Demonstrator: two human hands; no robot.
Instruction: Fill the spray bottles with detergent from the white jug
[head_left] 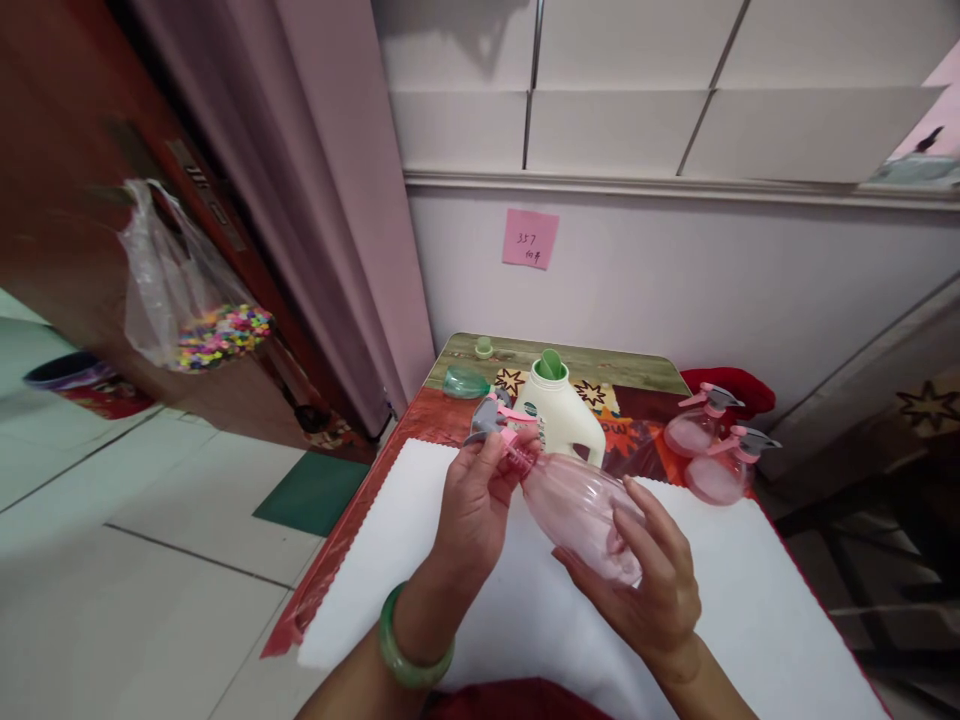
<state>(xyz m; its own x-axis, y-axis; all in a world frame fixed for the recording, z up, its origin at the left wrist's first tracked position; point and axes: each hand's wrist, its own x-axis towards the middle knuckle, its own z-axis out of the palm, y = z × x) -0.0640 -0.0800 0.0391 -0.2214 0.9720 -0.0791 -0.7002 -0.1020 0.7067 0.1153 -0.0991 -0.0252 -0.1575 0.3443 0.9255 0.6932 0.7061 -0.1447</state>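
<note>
A clear pink spray bottle (574,505) is held tilted above the white mat (517,620), its neck pointing up and left. My left hand (480,495) pinches around the collar of its grey and pink spray head (495,415). Around the body of the bottle, near its base, my right hand (652,570) has its fingers wrapped. Just behind the bottle stands a cream jug (559,410) with a handle and a green scoop-like piece (551,363) in its mouth. Whether the spray head is fully screwed on is hidden by my fingers.
Two more pink spray bottles (716,480) stand at the table's right edge. A green bottle (465,382) lies at the back left near a small green cap (484,348). A plastic bag of colourful bits (225,335) hangs from the door on the left.
</note>
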